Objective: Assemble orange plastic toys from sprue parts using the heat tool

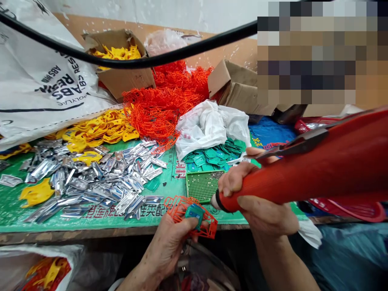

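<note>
My left hand (169,238) is closed on an orange plastic lattice frame (210,228), with its thumb pressing a small green plastic piece (195,212) against it. In my right hand (257,202) is a red power screwdriver (291,169), its fingers wrapped round the body near the black collar. The driver's tip points left, just above a shallow green mesh tray (200,186) that holds small metal bits in its far right corner. The tip and the lattice frame are apart. Behind the tray, green plastic pieces (209,155) spill from a white bag (201,125).
Shiny metal plates (106,178) cover the table's left part, beside yellow plastic parts (100,127). A tangle of orange lattice frames (169,97) lies behind. Cardboard boxes (127,79) stand at the back. A black cable (136,62) crosses above. A red basket (348,208) is at right.
</note>
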Motion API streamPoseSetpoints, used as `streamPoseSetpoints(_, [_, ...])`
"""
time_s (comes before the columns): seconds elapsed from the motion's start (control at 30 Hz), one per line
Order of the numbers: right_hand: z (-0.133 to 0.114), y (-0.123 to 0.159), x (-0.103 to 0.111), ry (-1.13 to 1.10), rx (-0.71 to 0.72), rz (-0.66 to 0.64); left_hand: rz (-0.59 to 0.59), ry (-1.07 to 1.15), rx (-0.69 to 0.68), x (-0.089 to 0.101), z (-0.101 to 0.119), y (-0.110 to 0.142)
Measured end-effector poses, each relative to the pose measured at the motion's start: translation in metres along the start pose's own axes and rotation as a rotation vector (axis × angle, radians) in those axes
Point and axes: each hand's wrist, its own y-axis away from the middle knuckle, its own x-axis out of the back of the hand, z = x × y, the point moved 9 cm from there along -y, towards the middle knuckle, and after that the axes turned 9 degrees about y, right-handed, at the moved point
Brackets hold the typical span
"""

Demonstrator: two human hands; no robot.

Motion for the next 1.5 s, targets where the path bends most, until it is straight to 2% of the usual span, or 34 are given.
streamPoseSetpoints(0.17, [0.004,-0.021,0.043,0.156,0.061,0.251,0.000,0.011,0.023,0.003,-0.003,0.001])
streamPoseSetpoints(0.33, [0.031,-0.026,0.061,0.307,0.053,0.247,-0.056,0.019,0.042,-0.006,-0.006,0.000])
streamPoseSetpoints(0.47, [0.038,-0.023,0.068,0.325,0.079,0.269,-0.059,0.012,0.063,-0.007,-0.007,0.000])
streamPoseSetpoints(0.8, [0.043,-0.024,0.073,0.301,0.075,0.291,-0.010,0.013,0.105,-0.002,-0.011,0.000])
streamPoseSetpoints(0.93, [0.044,-0.024,0.071,0.315,0.066,0.294,-0.033,0.008,0.116,-0.003,-0.013,-0.001])
streamPoseSetpoints(1.1, [0.044,-0.022,0.075,0.361,0.052,0.340,-0.037,0.035,0.094,-0.003,-0.010,-0.001])
streamPoseSetpoints(1.3, [0.046,-0.022,0.072,0.366,0.025,0.321,0.051,0.059,0.047,0.005,-0.007,-0.001])
streamPoseSetpoints(1.5, [0.037,-0.027,0.073,0.330,0.051,0.340,0.028,0.089,0.034,-0.001,-0.003,-0.001])
